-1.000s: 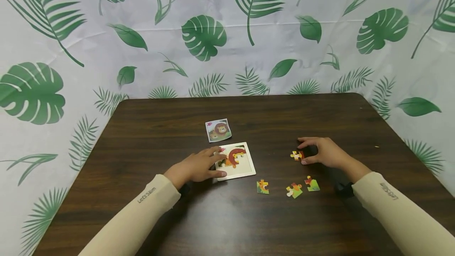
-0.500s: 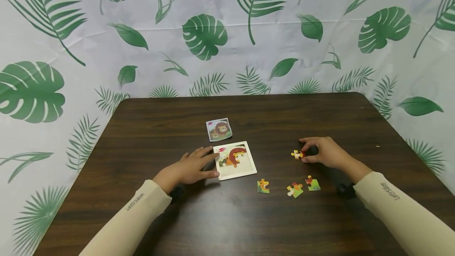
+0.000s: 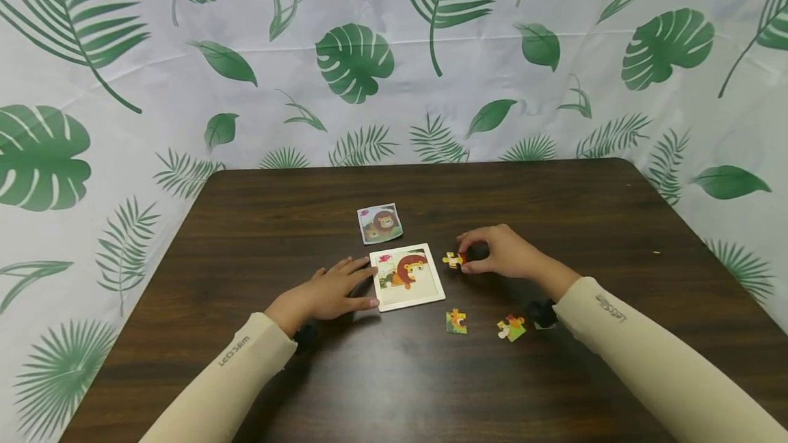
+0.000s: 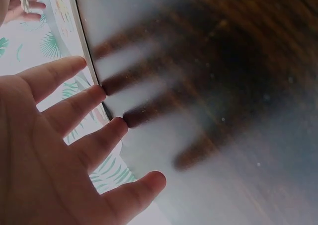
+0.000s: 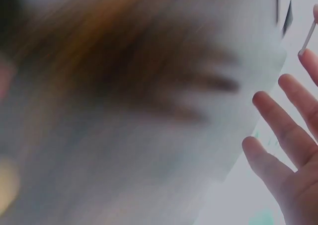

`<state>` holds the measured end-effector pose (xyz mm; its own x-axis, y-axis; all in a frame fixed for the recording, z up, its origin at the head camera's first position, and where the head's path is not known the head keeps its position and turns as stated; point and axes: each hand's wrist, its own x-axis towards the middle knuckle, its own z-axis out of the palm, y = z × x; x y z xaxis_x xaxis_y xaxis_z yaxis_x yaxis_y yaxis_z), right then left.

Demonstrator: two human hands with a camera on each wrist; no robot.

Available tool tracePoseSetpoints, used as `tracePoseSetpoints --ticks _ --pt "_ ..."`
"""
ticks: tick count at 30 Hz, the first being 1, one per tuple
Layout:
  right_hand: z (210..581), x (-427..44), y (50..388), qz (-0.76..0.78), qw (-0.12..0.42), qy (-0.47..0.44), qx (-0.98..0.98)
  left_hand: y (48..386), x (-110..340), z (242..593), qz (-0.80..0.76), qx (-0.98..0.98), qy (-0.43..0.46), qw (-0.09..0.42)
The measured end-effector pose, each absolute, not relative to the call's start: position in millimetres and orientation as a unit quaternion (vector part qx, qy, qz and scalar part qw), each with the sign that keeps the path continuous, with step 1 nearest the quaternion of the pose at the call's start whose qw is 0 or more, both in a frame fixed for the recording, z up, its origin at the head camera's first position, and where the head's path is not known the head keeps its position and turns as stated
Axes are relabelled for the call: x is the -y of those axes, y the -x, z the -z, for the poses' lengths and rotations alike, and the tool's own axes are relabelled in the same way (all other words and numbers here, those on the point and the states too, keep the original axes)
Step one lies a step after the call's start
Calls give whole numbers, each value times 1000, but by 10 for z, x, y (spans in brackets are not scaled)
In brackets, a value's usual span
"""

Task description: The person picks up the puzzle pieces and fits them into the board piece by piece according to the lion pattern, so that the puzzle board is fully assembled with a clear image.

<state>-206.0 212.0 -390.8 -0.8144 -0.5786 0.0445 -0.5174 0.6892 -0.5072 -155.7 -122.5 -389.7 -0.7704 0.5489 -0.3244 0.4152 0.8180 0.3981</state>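
A white-framed puzzle board [image 3: 438, 289] lies on the table with several lion pieces set in its upper and left parts. My left hand [image 3: 326, 290] rests at its left edge, fingers spread; in the left wrist view the fingertips of that hand [image 4: 59, 130] touch the table and the frame's side. Just right of the board, my right hand [image 3: 505, 253] pinches a yellow and red puzzle piece [image 3: 453, 260] between thumb and index finger. The right wrist view shows the hand [image 5: 293, 130] with a thin piece edge [image 5: 309, 37] at its fingertips.
A picture card [image 3: 379, 224] with lions lies behind the board. Loose pieces lie in front: one [image 3: 456, 321] near the board, another [image 3: 511, 327] farther right, and a third [image 3: 544, 325] mostly hidden under the right wrist. A leaf-patterned cloth [image 3: 394, 128] hangs behind the table.
My right hand has moved left with the pinched piece, from the right side of the table to beside the board. My left hand has slid slightly left, off the board's face to its edge.
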Motion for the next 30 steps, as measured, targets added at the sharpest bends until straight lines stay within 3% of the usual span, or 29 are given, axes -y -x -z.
tracePoseSetpoints --ticks 10,30 --pt "3961 -1553 2091 219 65 340 -912 1559 1228 3897 -152 -929 -255 222" --pt "4028 -1465 2046 184 70 303 -933 1564 1236 3904 -154 -927 -262 220"
